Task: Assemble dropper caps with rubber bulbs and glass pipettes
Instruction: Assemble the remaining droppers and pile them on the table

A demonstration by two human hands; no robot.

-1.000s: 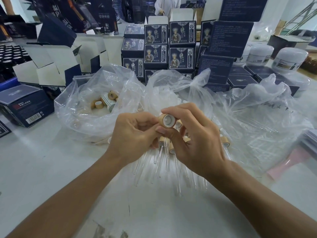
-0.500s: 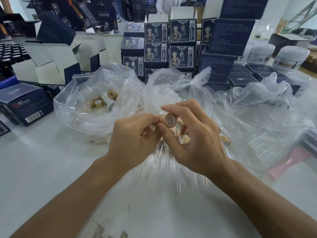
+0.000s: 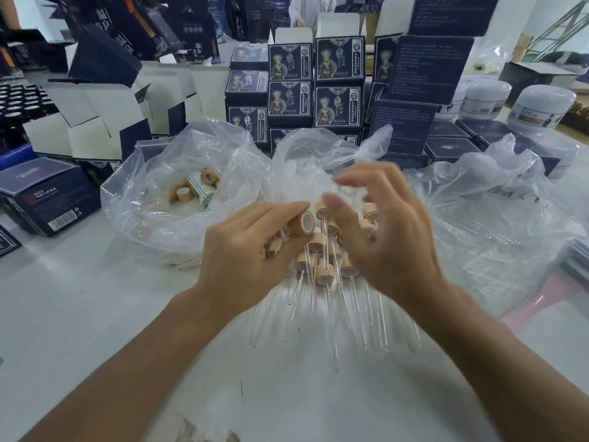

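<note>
Holding a tan, wood-look cylindrical dropper cap (image 3: 302, 222) between thumb and curled fingers, the left hand (image 3: 245, 250) presents its white-lined open end toward the right hand (image 3: 387, 232). Right-hand fingers are spread and loosely bent, blurred, holding nothing visible. Beneath both hands lies a heap of assembled tan-capped droppers with clear glass pipettes (image 3: 322, 266) fanned over the white tabletop (image 3: 79, 314). A clear plastic bag of loose tan caps (image 3: 191, 193) sits to the left, another clear bag (image 3: 497, 218) to the right. Risk noted: the right hand, passing close over the heap, could snag protruding glass stems and snap or scatter them; a light pinch may let the cap slip
</note>
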